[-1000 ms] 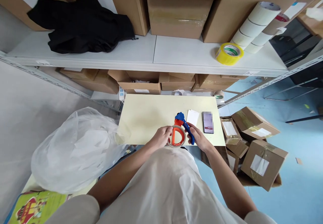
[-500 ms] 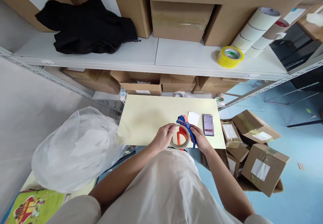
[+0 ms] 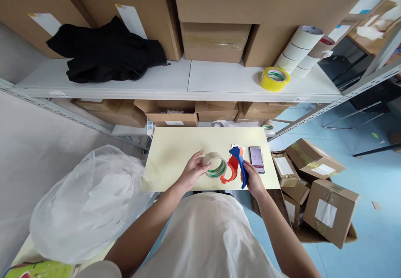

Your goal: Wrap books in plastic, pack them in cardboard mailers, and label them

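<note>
My left hand (image 3: 194, 170) grips the near-left side of a tape roll (image 3: 218, 170), a pale ring with a green-printed core. Just right of it, my right hand (image 3: 253, 178) is closed around the blue handle of a tape dispenser (image 3: 232, 169), whose orange-red hub faces the roll. A gap separates the roll from the hub. Both are held above the pale yellow table (image 3: 171, 152). Beyond my right hand lies a phone (image 3: 257, 159) with its screen lit. A white paper (image 3: 242, 147) is partly hidden behind the dispenser.
A shelf (image 3: 216, 75) behind the table carries a black cloth (image 3: 109, 50), a yellow tape roll (image 3: 275, 79), stacked tape rolls (image 3: 296, 48) and large cartons (image 3: 216, 40). A white plastic bag (image 3: 90, 203) bulges at left. Taped boxes (image 3: 330, 211) pile up on the right.
The tape roll has come off the dispenser's hub and moved left with my left hand, turning to show its green core. My right hand has shifted slightly right with the dispenser. The view has tilted up.
</note>
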A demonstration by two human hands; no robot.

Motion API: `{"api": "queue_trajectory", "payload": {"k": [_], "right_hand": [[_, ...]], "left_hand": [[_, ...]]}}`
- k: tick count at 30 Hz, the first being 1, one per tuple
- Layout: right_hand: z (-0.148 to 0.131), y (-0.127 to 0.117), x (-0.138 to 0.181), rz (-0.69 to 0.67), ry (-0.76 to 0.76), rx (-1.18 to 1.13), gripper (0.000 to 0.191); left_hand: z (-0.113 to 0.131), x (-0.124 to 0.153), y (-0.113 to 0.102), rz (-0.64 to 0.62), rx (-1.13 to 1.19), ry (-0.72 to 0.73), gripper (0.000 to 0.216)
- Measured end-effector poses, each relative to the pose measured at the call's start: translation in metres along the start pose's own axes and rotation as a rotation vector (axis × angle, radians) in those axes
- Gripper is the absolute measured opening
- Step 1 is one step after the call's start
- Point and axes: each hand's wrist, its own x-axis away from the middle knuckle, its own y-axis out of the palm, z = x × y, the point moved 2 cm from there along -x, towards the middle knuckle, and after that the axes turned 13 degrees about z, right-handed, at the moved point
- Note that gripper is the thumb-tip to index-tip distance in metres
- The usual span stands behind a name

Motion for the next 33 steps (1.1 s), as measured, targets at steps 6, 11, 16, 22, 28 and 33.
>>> {"api": "queue_trajectory", "payload": {"k": [6, 11, 16, 22, 28, 33], "right_hand": [[0.019, -0.02, 0.006, -0.039, -0.013, -0.004, 0.038], [0.03, -0.045, 0.008, 0.004, -0.018, 0.001, 0.043], [0.033, -0.067, 0.008, 0.053, 0.019, -0.028, 0.043], [0.032, -0.082, -0.002, 0.008, -0.003, 0.021, 0.047], [0.02, -0.088, -0.011, -0.012, -0.004, 0.054, 0.047], [0.001, -0.092, -0.012, 0.095, -0.065, -0.07, 0.042]], "left_hand": [[-0.007, -0.018, 0.002, 0.017, -0.19, 0.124, 0.082], [-0.014, -0.037, 0.021, -0.127, -0.266, 0.076, 0.055], [-0.026, -0.079, 0.059, -0.136, -0.349, 0.071, 0.052], [-0.022, -0.159, 0.122, 0.069, -0.856, 0.435, 0.071], [-0.002, -0.198, 0.216, -0.049, -0.892, 0.513, 0.06], [-0.012, -0.2, 0.292, -0.21, -0.791, 0.497, 0.06]]}}
